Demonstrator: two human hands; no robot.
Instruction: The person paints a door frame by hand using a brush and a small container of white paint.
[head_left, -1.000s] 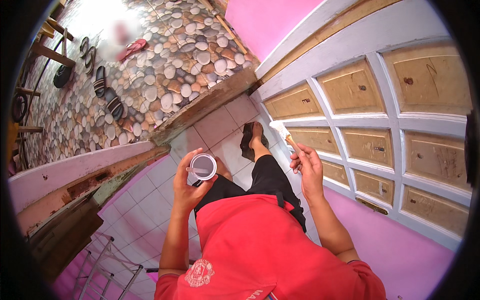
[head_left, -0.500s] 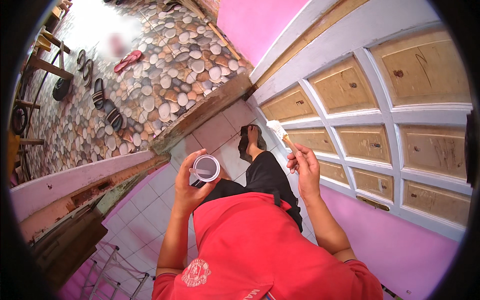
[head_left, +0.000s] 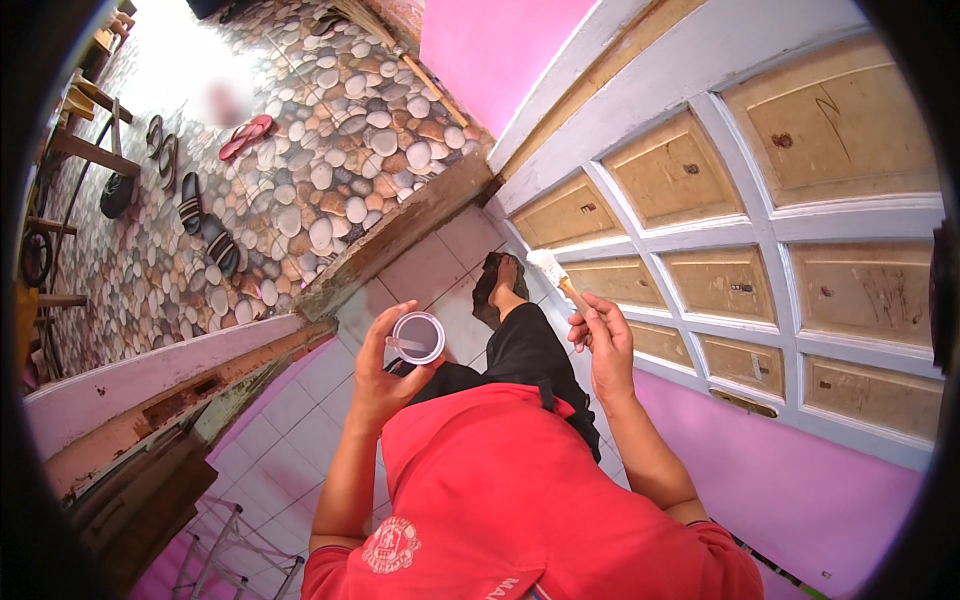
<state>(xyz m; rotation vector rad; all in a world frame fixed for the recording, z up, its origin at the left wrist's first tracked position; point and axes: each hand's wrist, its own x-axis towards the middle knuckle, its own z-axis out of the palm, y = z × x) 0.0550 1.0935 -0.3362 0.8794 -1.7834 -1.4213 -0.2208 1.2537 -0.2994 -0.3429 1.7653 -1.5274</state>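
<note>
My left hand [head_left: 376, 372] is wrapped around a small round cup [head_left: 436, 351] with a pale rim. Inside it shows a greyish content, and a light flat strip or stick [head_left: 404, 343] lies across its mouth; I cannot make out which. In my right hand [head_left: 606, 340] a paintbrush [head_left: 548, 268] is gripped by its wooden handle, with its white-coated bristles pointing up and left. The bristles show in front of the edge of a panelled door [head_left: 690, 240], which has pale blue-grey framing and bare tan panels. Whether they touch it I cannot tell.
A worn raised sill [head_left: 395, 232] separates the white tiles [head_left: 290, 415] from a pebble-patterned floor [head_left: 330, 130]. Sandals [head_left: 205, 225] and a red flip-flop [head_left: 246, 136] lie beyond it. A metal ladder-like frame [head_left: 215, 555] stands lower left. Pink wall [head_left: 760, 470] runs below the door.
The view has shifted slightly, so the door and floor sit a little further left. My hands have come slightly closer together, still holding the cup and the paintbrush.
</note>
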